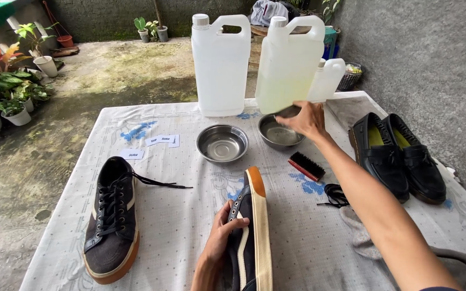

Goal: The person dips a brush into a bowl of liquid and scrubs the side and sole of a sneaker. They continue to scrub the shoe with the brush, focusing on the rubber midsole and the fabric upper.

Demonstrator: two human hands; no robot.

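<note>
My left hand (219, 237) grips a dark suede sneaker (252, 231) with a tan sole, held on its side near the table's front edge. My right hand (306, 119) reaches far across and holds a small dark brush (288, 111) over the right steel bowl (278, 133), which has some liquid in it. A second steel bowl (222, 143) sits empty to its left. The matching sneaker (111, 218) lies upright at the left, its black lace trailing right.
Two large white jugs (221, 62) (289, 62) and a smaller one (327, 78) stand at the back. A red-backed black brush (306, 166), a loose black lace (334, 195), a grey cloth (362, 237) and a pair of black loafers (397, 153) lie to the right. Paper labels (163, 140) lie at the left.
</note>
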